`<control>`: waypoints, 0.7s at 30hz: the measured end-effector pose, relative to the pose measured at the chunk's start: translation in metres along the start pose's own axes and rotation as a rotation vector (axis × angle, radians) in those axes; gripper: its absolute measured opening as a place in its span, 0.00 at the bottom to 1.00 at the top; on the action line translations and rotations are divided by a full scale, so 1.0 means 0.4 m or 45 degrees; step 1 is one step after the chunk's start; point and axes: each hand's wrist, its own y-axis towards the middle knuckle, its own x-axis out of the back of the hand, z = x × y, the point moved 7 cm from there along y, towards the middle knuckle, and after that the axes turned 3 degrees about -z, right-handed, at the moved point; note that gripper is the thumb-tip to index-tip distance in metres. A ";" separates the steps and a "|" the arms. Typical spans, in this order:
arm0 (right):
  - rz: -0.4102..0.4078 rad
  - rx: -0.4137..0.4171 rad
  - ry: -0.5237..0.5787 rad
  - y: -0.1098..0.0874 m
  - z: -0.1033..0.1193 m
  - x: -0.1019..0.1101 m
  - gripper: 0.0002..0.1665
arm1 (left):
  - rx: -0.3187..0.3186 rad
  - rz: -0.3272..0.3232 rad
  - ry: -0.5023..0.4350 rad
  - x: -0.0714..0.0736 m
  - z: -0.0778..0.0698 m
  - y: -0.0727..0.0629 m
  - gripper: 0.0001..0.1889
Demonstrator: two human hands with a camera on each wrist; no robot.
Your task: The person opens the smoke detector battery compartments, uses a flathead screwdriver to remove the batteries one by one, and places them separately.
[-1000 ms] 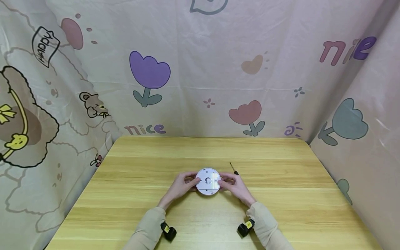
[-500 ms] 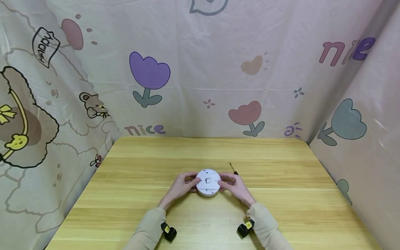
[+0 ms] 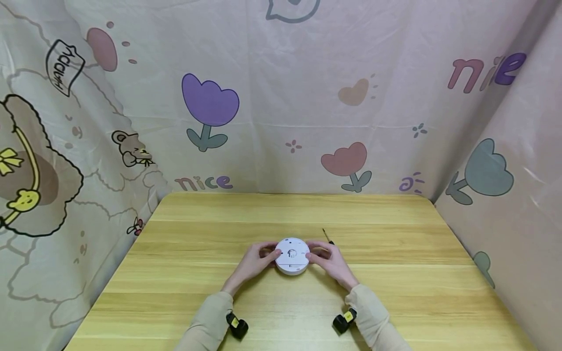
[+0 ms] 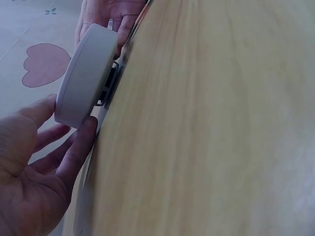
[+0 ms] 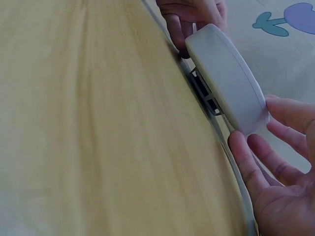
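Note:
Between both hands is a round white smoke detector (image 3: 292,257), its flat marked face up. In the wrist views its smooth side wall (image 4: 86,78) shows, and a dark slotted part (image 5: 204,92) juts from its underside, just over the tabletop. My left hand (image 3: 256,261) pinches its left edge, thumb on the upper face and fingers at the side and beneath. My right hand (image 3: 330,261) grips the right edge in the same way. Behind the right hand lies a thin screwdriver (image 3: 327,236), the end of its black handle hidden by that hand.
The wooden table (image 3: 210,219) stretches out on all sides of the hands. A patterned cloth (image 3: 263,97) hangs behind it and along both sides. Black wrist cameras (image 3: 237,325) are strapped at the beige sleeves (image 3: 206,317).
The smoke detector has tipped slightly, so the glare has left its face and more of its front side wall shows. Both hands keep their hold nearly in place.

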 end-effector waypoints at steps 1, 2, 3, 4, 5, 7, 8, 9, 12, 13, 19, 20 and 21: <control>0.003 0.004 0.004 0.000 0.001 0.000 0.26 | -0.012 -0.013 0.026 0.002 -0.001 0.000 0.23; 0.006 0.010 0.009 0.000 0.002 -0.001 0.26 | -0.023 -0.024 0.048 0.004 -0.003 0.000 0.22; 0.010 0.015 0.017 -0.001 0.003 -0.002 0.26 | -0.037 -0.036 0.070 0.006 -0.005 -0.001 0.22; 0.015 0.020 0.028 0.000 0.005 -0.003 0.26 | -0.043 -0.048 0.093 0.008 -0.007 -0.001 0.22; 0.018 0.024 0.036 0.000 0.007 -0.004 0.26 | -0.047 -0.057 0.104 0.010 -0.008 -0.001 0.22; 0.025 0.032 0.060 -0.001 0.011 -0.007 0.27 | -0.056 -0.072 0.116 0.013 -0.013 -0.003 0.22; 0.027 0.032 0.072 -0.001 0.013 -0.008 0.27 | -0.057 -0.069 0.105 0.013 -0.014 -0.003 0.22; 0.028 0.032 0.078 -0.001 0.014 -0.009 0.27 | -0.064 -0.067 0.095 0.013 -0.016 -0.004 0.23; 0.027 0.041 0.065 -0.001 0.016 -0.011 0.28 | -0.065 -0.044 0.024 0.009 -0.019 -0.004 0.26; 0.026 0.049 0.048 -0.001 0.016 -0.011 0.28 | -0.067 -0.031 -0.005 0.006 -0.020 -0.004 0.27; 0.056 0.099 -0.043 -0.002 0.018 -0.019 0.32 | -0.102 0.048 -0.046 -0.010 -0.031 -0.006 0.34; 0.063 0.101 -0.045 -0.002 0.018 -0.020 0.32 | -0.108 0.059 -0.037 -0.012 -0.032 -0.006 0.35; 0.071 0.102 -0.047 -0.003 0.017 -0.021 0.33 | -0.113 0.069 -0.026 -0.014 -0.034 -0.008 0.35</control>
